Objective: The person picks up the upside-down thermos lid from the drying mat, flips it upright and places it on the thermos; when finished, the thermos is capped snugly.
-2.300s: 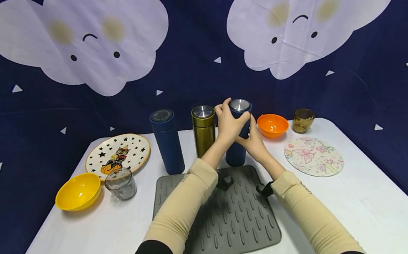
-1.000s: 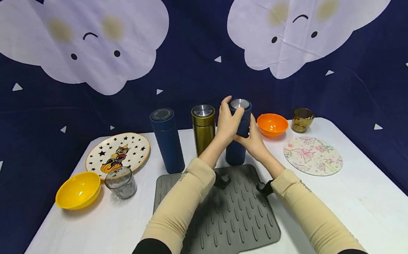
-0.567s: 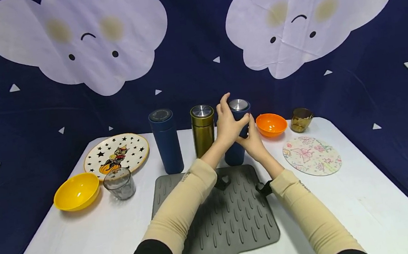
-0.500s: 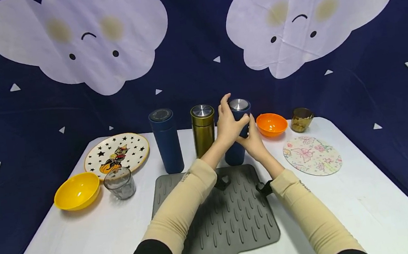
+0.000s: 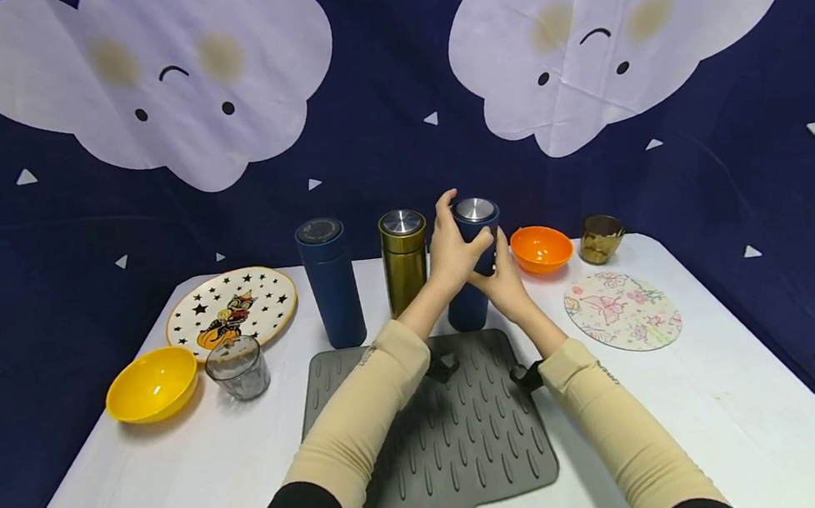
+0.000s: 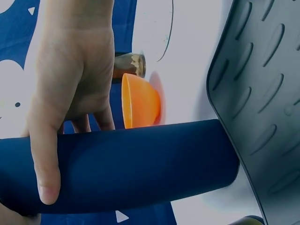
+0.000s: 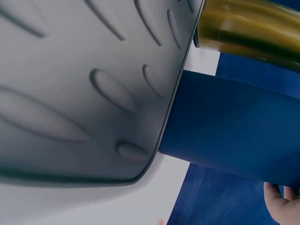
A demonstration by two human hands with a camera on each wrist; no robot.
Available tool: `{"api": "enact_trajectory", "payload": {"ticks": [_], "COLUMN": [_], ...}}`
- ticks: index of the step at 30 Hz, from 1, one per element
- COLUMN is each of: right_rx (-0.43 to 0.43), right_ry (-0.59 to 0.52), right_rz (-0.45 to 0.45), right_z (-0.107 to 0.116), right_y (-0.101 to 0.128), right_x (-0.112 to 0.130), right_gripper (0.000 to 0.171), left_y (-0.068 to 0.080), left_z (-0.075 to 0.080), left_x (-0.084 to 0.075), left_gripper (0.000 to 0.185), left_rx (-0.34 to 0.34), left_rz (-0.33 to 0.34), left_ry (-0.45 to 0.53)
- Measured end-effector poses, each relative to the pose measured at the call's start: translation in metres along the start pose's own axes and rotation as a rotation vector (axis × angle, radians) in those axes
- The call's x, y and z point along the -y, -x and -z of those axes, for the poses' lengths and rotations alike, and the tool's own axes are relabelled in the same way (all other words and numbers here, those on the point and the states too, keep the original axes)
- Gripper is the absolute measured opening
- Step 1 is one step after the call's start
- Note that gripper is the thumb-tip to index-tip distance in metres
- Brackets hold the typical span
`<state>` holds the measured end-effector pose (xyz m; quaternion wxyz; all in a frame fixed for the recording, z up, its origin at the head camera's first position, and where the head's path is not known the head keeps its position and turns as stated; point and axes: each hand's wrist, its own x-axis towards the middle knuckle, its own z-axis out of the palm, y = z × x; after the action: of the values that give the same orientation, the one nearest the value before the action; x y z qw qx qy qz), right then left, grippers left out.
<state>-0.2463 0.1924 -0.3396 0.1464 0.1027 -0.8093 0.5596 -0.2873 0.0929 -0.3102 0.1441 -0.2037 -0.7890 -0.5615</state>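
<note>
The right blue thermos flask (image 5: 468, 311) stands upright at the back of the table, its silver-topped lid (image 5: 475, 210) facing up. Curled about the lid area is my left hand (image 5: 451, 253), thumb across the front and one finger extended upward. My right hand (image 5: 507, 283) grips the flask's body from the right, lower down. In the left wrist view my right thumb (image 6: 47, 164) lies across the front of the blue flask (image 6: 145, 166). The right wrist view has the blue flask (image 7: 229, 129) close behind the mat, with several fingertips (image 7: 280, 204) at its side.
A gold flask (image 5: 406, 279) and another blue flask (image 5: 333, 296) stand to the left. A grey ribbed mat (image 5: 467, 448) lies in front. Left are a plate (image 5: 189, 321), yellow bowl (image 5: 153, 388) and grey glass (image 5: 240, 374); right, an orange bowl (image 5: 541, 251), brown glass (image 5: 600, 242) and patterned round mat (image 5: 622, 317).
My left thumb has shifted back and forth across the upper front of the flask, and one left finger stands straighter. My right hand keeps its grip; the flask stays in place.
</note>
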Motion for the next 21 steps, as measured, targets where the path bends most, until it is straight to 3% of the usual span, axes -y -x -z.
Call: {"api": "enact_trajectory", "payload": {"ticks": [4,11,17,21], "right_rx": [0.001,0.019,0.009,0.019], "right_ry": [-0.004,-0.010,-0.015,-0.041], "right_rz": [0.008,0.003,0.021,0.027], "right_z": [0.0002,0.0009,0.0006,0.0006], "right_y": [-0.0005,-0.0007,-0.0006,-0.0008], "right_x": [-0.0001,-0.0024,-0.0025,-0.0044], "right_gripper": [0.087,0.087,0.089,0.086], "left_y": [0.0005,0.0008,0.0026,0.0025], "left_z": [0.0006,-0.0017,0.0016,-0.0014], "left_x": [0.0019,0.0035,0.0018,0.0015], "left_gripper": [0.074,0.080,0.078,0.079], "left_rx": [0.037,0.006,0.061,0.051], "left_rz": [0.020,0.003,0.015,0.024], "left_ry": [0.030,-0.045,0.003,-0.023]}}
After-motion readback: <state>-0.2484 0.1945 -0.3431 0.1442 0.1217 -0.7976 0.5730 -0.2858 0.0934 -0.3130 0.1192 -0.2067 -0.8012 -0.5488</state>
